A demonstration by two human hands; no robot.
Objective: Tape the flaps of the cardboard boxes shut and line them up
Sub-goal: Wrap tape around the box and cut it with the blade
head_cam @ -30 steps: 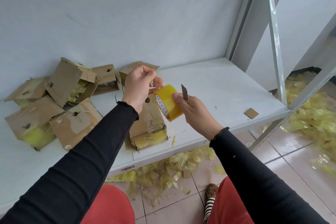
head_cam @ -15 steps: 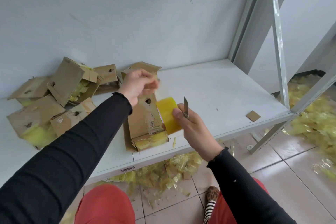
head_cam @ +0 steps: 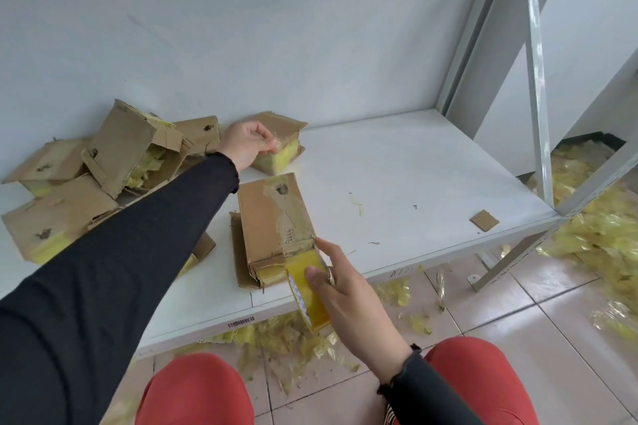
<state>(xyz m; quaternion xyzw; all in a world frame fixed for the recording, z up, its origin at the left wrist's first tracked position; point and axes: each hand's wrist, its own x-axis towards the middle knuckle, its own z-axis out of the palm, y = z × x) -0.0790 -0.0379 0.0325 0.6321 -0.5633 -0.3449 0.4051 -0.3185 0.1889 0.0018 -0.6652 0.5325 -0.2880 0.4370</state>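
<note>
A worn cardboard box (head_cam: 267, 228) lies on the white shelf board (head_cam: 397, 166) in front of me, its near end covered in yellow tape. My right hand (head_cam: 348, 300) grips a yellow tape roll (head_cam: 307, 293) at that end, with a small blade (head_cam: 330, 275) tucked between its fingers. My left hand (head_cam: 247, 145) reaches back to a second box (head_cam: 281, 129) by the wall, and its curled fingers pinch that box's yellow-taped near end. Whether a strip of tape is between the fingers is unclear.
A pile of several crumpled boxes (head_cam: 103, 166) lies at the shelf's left. A cardboard scrap (head_cam: 485, 220) sits near the right front corner. Metal frame struts (head_cam: 535, 79) rise on the right. Yellow tape scraps (head_cam: 593, 228) litter the tiled floor.
My left hand let go of the tape end and reached back to the box by the wall. My right hand dropped with the roll to the near end of the front box.
</note>
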